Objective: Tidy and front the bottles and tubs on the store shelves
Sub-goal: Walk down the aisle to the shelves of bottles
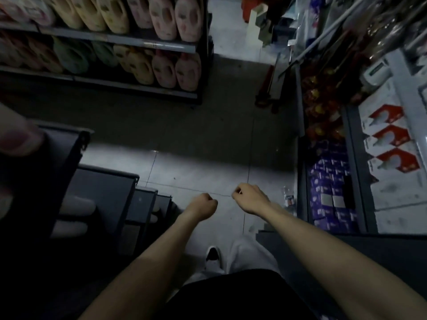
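Though labels blur, both hands (pixel 204 205) curl empty near jugs (pixel 187 19)

You stand in an aisle with the floor (pixel 208 135) open ahead of you. Far ahead to your left, a shelf unit (pixel 147 43) carries two rows of jugs (pixel 161 19), one row above the other. Close on your left is a lower shelf end (pixel 104 188). On your right, a shelf rack (pixel 355 169) holds small boxes (pixel 330 172), with larger cartons (pixel 390 139) further right. A small bottle (pixel 288 197) stands on the floor just beside that rack. Your left hand (pixel 204 205) and right hand (pixel 250 197) hang near each other over the floor.
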`<state>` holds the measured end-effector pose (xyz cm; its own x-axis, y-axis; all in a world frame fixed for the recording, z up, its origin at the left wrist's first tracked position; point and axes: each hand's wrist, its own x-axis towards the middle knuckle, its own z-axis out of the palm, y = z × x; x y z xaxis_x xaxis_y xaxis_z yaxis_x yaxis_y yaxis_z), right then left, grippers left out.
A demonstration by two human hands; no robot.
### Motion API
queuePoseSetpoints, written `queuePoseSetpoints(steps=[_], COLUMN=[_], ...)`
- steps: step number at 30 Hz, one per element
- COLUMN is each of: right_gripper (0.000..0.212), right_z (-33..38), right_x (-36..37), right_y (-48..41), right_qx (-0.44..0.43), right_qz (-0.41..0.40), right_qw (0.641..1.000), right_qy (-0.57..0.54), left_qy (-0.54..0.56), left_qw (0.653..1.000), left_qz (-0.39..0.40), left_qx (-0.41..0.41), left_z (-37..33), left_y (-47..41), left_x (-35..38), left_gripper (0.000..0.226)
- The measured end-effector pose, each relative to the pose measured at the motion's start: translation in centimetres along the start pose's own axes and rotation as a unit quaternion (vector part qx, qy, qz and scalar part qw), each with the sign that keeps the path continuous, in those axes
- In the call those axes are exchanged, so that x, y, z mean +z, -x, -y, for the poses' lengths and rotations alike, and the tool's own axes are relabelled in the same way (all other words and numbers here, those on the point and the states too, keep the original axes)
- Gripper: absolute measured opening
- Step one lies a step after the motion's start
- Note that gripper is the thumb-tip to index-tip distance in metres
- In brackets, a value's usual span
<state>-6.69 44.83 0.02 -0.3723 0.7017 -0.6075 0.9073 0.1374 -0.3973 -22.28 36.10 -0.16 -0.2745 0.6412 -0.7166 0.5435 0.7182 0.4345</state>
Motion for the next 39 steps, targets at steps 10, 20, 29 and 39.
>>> queuePoseSetpoints(steps=[10,20,29,39], right_gripper=[0.021,0.022,0.035,0.030], right_z=[9.9,29.7,49.1,72.7], right_x=[-12.0,-22.2,-17.3,-10.8], right_y=[-23.1,-41.6,-52.6,-63.0], right_qx=[-0.041,-0.153,-0.219,-0.254], right_qz=[0.054,0.136,0.208,0.260], right_qw=[0.998,0.972,0.921,0.880], right_qy=[0.011,0.119,0.248,0.304], left_qy=[0.085,0.233,0.366,0.466], left_qw=[0.993,0.946,0.874,0.791], left_qz=[-0.044,-0.153,-0.204,-0.266], left_qx=[-0.066,-0.165,-0.244,-0.295], left_z=[-6.8,-8.0,2.4,16.2], left_y=[-16.8,-27.0,-34.4,-39.5], left_x=[-14.7,-33.3,-46.7,-63.5], left_gripper=[0.038,0.035,0.044,0.034])
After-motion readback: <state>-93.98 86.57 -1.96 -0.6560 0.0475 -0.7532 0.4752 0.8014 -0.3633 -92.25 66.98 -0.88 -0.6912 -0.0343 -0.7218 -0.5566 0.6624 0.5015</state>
